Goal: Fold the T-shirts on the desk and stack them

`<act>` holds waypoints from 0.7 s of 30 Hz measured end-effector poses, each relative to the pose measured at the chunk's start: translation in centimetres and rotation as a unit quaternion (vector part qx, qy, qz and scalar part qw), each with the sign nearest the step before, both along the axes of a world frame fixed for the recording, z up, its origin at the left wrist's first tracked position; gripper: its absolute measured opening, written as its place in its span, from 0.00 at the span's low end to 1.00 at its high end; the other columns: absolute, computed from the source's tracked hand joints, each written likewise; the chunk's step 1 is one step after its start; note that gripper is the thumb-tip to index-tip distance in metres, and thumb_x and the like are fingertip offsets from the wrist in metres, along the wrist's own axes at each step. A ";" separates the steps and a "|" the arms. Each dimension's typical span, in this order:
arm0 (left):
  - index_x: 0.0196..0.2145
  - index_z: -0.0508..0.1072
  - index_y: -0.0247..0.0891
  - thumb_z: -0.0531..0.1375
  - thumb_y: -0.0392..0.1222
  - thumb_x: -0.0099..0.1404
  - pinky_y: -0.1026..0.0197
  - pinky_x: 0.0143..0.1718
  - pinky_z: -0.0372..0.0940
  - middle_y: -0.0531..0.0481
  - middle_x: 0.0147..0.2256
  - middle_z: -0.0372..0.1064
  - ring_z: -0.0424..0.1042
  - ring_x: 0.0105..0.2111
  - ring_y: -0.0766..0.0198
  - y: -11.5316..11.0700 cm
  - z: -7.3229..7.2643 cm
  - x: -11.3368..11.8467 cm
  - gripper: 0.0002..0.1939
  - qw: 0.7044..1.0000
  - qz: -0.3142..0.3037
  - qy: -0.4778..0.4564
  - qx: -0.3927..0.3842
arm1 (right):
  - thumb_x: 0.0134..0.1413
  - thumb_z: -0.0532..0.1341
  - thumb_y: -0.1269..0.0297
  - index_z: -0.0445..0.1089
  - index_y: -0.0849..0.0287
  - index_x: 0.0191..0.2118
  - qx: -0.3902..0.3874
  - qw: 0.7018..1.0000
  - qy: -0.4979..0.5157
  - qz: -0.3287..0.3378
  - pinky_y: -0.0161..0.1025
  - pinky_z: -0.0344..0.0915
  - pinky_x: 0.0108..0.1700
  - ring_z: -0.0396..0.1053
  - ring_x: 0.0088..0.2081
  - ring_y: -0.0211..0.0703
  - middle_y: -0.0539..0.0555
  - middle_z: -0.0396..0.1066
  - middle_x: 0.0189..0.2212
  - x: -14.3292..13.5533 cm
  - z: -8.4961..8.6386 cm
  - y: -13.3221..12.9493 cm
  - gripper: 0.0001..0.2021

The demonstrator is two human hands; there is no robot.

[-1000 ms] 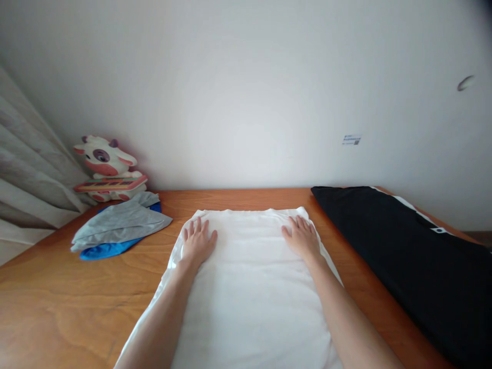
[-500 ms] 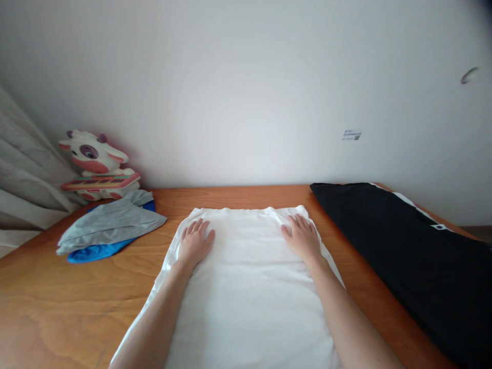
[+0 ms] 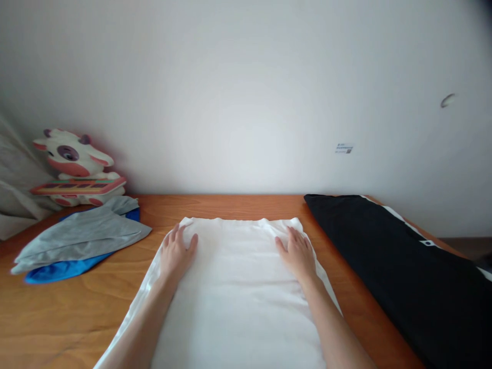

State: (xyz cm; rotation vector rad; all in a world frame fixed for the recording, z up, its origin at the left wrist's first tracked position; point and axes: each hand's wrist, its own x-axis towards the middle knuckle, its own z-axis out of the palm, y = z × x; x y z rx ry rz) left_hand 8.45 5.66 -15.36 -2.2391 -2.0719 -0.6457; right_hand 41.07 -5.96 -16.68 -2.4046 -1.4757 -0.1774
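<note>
A white piece of cloth (image 3: pixel 238 277), probably a garment, lies spread on the wooden table, its far edge slightly wavy. My left hand (image 3: pixel 177 253) rests palm down near the far left corner, fingers stretched forward and thumb apart. On the far right part of the cloth lies my right hand (image 3: pixel 298 253), also flat with its thumb spread. Neither hand grips anything. Both forearms cover parts of the cloth's sides, and its near end runs out of view.
Left on the wooden table (image 3: pixel 77 318) lies a grey cloth (image 3: pixel 82 236) over a blue cloth (image 3: pixel 63 270). Behind them stands a cow-shaped toy keyboard (image 3: pixel 79 169) by a curtain (image 3: pixel 17 184). A black cloth (image 3: pixel 376 261) with white trim lies at right. A wall (image 3: pixel 238 102) rises behind.
The camera view has shifted a little, so the table and toy sit lower or further left. My left hand has moved slightly outward toward the cloth's left edge; both hands stay flat.
</note>
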 end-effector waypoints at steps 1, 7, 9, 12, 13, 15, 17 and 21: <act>0.63 0.65 0.34 0.47 0.57 0.72 0.41 0.63 0.58 0.36 0.67 0.58 0.60 0.65 0.42 0.3 0.0 0.0 0.32 1.000 0.023 -0.008 0.000 | 0.68 0.49 0.52 0.60 0.66 0.67 0.005 1.000 -0.001 -0.006 0.49 0.46 0.68 0.56 0.68 0.53 0.65 0.60 0.67 -0.1 0.1 0.0 0.29; 0.57 0.73 0.41 0.49 0.62 0.68 0.40 0.62 0.59 0.40 0.62 0.67 0.65 0.61 0.41 1.2 -0.2 -0.1 0.31 0.998 -0.057 0.013 -0.015 | 0.67 0.53 0.57 0.70 0.61 0.57 0.029 0.999 0.031 -0.022 0.51 0.58 0.60 0.65 0.60 0.58 0.65 0.69 0.59 -0.5 1.7 -0.1 0.20; 0.54 0.75 0.43 0.48 0.60 0.68 0.42 0.59 0.63 0.43 0.59 0.71 0.68 0.59 0.42 1.4 -0.2 0.1 0.28 0.997 -0.073 0.003 -0.017 | 0.67 0.52 0.61 0.72 0.59 0.53 0.027 0.998 0.045 -0.028 0.49 0.61 0.55 0.68 0.56 0.57 0.64 0.72 0.55 -0.9 2.5 -0.4 0.17; 0.50 0.76 0.44 0.48 0.54 0.68 0.49 0.56 0.65 0.44 0.54 0.76 0.72 0.55 0.47 2.0 0.4 0.7 0.24 0.993 -0.119 -0.005 -0.020 | 0.68 0.51 0.64 0.72 0.60 0.50 0.023 0.998 0.059 -0.026 0.48 0.61 0.53 0.68 0.54 0.58 0.65 0.72 0.52 -1.4 3.4 -1.3 0.15; 0.49 0.76 0.44 0.48 0.53 0.68 0.51 0.55 0.66 0.43 0.52 0.77 0.74 0.53 0.48 2.3 0.7 1.2 0.23 0.991 -0.134 -0.010 -0.024 | 0.68 0.51 0.65 0.71 0.61 0.50 0.021 0.997 0.069 -0.023 0.47 0.61 0.53 0.68 0.54 0.58 0.65 0.72 0.52 -1.3 3.6 -1.8 0.15; 0.49 0.75 0.43 0.49 0.51 0.68 0.53 0.50 0.68 0.43 0.49 0.79 0.77 0.48 0.49 2.7 1.7 2.3 0.21 0.988 -0.141 -0.029 -0.047 | 0.70 0.49 0.67 0.70 0.63 0.51 0.016 0.995 0.095 -0.015 0.44 0.62 0.50 0.71 0.52 0.56 0.66 0.74 0.49 -0.7 4.0 -3.1 0.15; 0.47 0.75 0.43 0.51 0.51 0.67 0.55 0.45 0.70 0.45 0.46 0.80 0.79 0.45 0.49 3.0 2.8 3.8 0.19 0.986 -0.133 -0.065 -0.079 | 0.70 0.49 0.67 0.69 0.64 0.51 0.006 0.992 0.128 -0.003 0.41 0.63 0.45 0.75 0.47 0.52 0.64 0.77 0.45 0.4 4.6 -4.9 0.14; 0.41 0.74 0.42 0.54 0.53 0.63 0.58 0.45 0.70 0.46 0.43 0.81 0.79 0.45 0.51 2.7 5.1 7.8 0.17 0.973 -0.163 -0.146 -0.078 | 0.62 0.62 0.63 0.73 0.59 0.42 -0.013 0.970 0.230 0.078 0.34 0.62 0.37 0.77 0.39 0.45 0.55 0.80 0.37 2.8 6.7 -9.7 0.07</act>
